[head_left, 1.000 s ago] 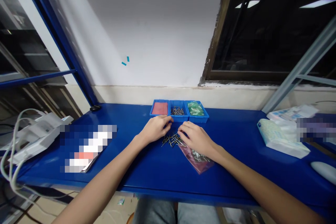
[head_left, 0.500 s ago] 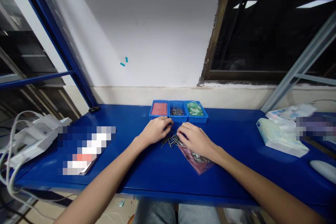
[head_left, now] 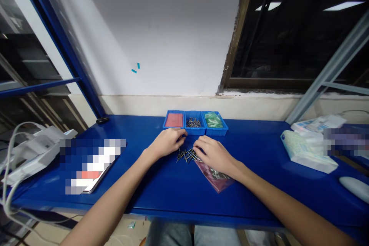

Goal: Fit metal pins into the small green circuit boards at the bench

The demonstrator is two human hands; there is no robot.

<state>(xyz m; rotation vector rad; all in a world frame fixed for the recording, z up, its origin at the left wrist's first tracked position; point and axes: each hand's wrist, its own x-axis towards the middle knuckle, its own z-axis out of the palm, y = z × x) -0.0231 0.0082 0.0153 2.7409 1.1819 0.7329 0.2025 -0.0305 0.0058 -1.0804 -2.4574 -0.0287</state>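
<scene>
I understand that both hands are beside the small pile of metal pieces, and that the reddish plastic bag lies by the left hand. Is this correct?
Not entirely: the reddish plastic bag lies by the right hand, not the left hand, as the head view shows. Both hands are beside the small pile of metal pieces.

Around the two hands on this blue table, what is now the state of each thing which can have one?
Left hand: fingers curled; grip unclear
Right hand: fingers bent beside the fasteners; grip unclear
Metal fasteners: loose, heaped
Red plastic bag: lying, partly hidden, metallic contents
Left blue bin: red plastic inside
Middle blue bin: partly filled, metal fasteners
Right blue bin: green plastic inside
</scene>
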